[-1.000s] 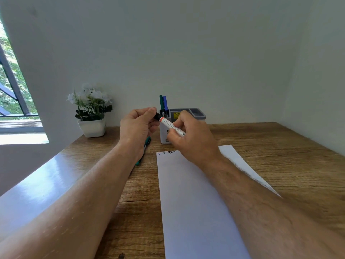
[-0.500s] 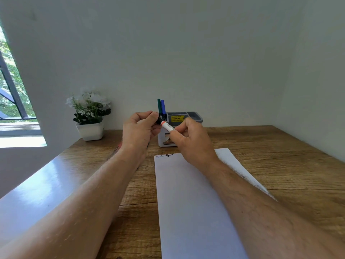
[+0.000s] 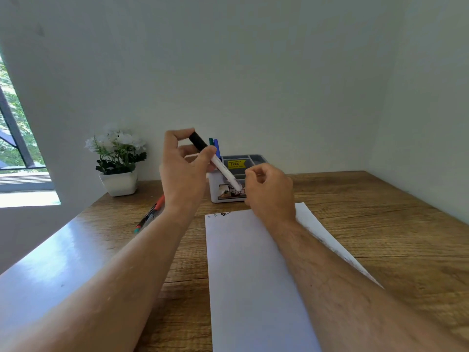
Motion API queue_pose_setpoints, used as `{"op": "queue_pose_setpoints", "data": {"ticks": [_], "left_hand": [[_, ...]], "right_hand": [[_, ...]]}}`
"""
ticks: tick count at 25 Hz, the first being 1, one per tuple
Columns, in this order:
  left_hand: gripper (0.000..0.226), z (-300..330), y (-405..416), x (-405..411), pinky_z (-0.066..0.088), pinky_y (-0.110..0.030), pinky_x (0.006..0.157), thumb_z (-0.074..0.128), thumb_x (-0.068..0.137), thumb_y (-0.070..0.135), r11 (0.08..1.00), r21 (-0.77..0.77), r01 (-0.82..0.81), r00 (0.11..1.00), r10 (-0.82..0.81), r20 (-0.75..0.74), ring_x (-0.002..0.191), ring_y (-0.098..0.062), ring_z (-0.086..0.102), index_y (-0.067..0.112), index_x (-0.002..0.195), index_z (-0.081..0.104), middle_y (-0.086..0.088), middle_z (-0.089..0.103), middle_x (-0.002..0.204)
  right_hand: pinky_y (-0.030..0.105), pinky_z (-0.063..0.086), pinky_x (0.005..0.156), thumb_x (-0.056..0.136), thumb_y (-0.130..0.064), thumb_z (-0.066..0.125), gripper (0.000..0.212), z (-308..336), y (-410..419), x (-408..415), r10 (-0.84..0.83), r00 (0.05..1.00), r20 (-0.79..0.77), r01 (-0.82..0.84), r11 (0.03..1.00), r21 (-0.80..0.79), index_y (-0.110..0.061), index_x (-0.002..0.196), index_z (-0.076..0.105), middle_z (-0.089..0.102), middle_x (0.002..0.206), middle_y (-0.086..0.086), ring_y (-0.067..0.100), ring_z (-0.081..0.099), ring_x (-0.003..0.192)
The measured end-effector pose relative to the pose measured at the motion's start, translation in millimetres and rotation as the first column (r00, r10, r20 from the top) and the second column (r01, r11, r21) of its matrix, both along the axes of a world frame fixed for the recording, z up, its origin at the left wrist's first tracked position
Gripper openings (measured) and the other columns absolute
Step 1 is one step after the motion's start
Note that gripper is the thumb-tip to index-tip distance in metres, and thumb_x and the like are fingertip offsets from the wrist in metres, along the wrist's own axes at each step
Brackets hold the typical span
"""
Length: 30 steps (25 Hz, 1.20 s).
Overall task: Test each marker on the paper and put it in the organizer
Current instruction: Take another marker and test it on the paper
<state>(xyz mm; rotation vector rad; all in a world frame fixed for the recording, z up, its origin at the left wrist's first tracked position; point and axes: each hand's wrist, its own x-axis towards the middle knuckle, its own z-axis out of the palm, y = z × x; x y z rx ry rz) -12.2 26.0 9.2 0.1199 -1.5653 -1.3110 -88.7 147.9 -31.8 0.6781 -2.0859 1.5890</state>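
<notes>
Markers first: your left hand (image 3: pixel 184 171) is raised above the desk and pinches a white-barrelled marker with a black cap (image 3: pixel 215 161) between thumb and fingers, near the capped end. It slants down to the right, cap uppermost, and its lower end reaches in front of the organizer (image 3: pixel 229 189) close to your right hand (image 3: pixel 270 193). That right hand hovers over the far edge of the paper (image 3: pixel 253 275) with its fingers curled inward; its fingertips sit just beside the marker's lower end, but the blur there keeps you from telling whether they touch it, so it seems to hold nothing.

Behind your hands, the white organizer with grey compartments stands on the wooden desk (image 3: pixel 380 237) near the wall, a yellow price sticker (image 3: pixel 236 163) on its top. A green marker (image 3: pixel 211 142) and a blue marker (image 3: pixel 216 147) stand upright in its left rear part, side by side.

Your paper lies lengthwise in front of you, its far edge just short of the organizer, with a few small scribbles (image 3: pixel 219 214) at the top left corner. To your left of the forearm, two more markers (image 3: pixel 149 215) lie on the desk, one with an orange-red end, one with a teal end. A white pot of white flowers (image 3: pixel 118 161) sits at the far left by the wall.
</notes>
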Motion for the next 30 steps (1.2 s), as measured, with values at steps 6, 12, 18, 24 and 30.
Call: {"op": "queue_pose_setpoints", "data": {"ticks": [6,12,18,24,30], "left_hand": [[0.036,21,-3,-32,0.06,-0.03,0.075,0.074,0.085,0.023,0.93,-0.323,-0.176,0.984,0.155,-0.089,0.083,-0.002,0.069,0.031,0.11,0.05,0.01,0.068,0.096],[0.036,28,-18,-69,0.06,-0.035,0.074,0.073,0.087,0.021,0.88,-0.462,-0.109,0.966,0.203,0.159,0.079,-0.002,0.067,0.036,0.113,0.053,0.014,0.065,0.087],[0.038,20,-24,-90,0.051,-0.028,0.067,0.079,0.081,0.023,0.865,-0.491,-0.107,0.873,0.317,0.369,0.079,-0.015,0.066,0.031,0.111,0.058,0.008,0.064,0.079],[0.047,21,-25,-94,0.039,-0.022,0.07,0.08,0.079,0.031,0.814,-0.547,-0.195,0.834,0.431,0.344,0.081,-0.012,0.056,0.028,0.124,0.063,0.006,0.059,0.088],[0.061,25,-27,-90,0.049,-0.032,0.083,0.081,0.077,0.036,0.811,-0.543,-0.218,0.817,0.456,0.354,0.095,-0.018,0.061,0.024,0.13,0.054,0.0,0.065,0.102]], "right_hand": [[0.003,0.035,0.052,0.094,-0.022,0.056,0.007,-2,-2,-2,-0.079,0.995,-0.056,0.085,0.989,0.124,-0.025,0.092,0.062,0.065,0.078,-0.009,-0.001,0.058,0.065],[0.015,0.048,0.06,0.093,-0.023,0.058,0.004,-2,-8,0,-0.056,0.995,-0.081,0.069,0.985,0.158,-0.023,0.095,0.062,0.063,0.08,-0.008,0.007,0.064,0.073],[0.015,0.046,0.057,0.091,-0.025,0.057,0.004,0,-7,2,-0.047,0.995,-0.086,0.06,0.986,0.153,-0.024,0.091,0.061,0.065,0.078,-0.007,0.007,0.062,0.071],[0.011,0.04,0.053,0.091,-0.025,0.058,0.002,2,-6,4,-0.036,0.996,-0.083,0.051,0.984,0.173,-0.027,0.09,0.058,0.065,0.079,-0.008,0.005,0.06,0.069],[0.012,0.043,0.056,0.091,-0.023,0.058,0.006,2,-6,5,-0.023,0.996,-0.089,0.038,0.985,0.166,-0.027,0.088,0.055,0.062,0.077,-0.009,0.005,0.061,0.069]]}}
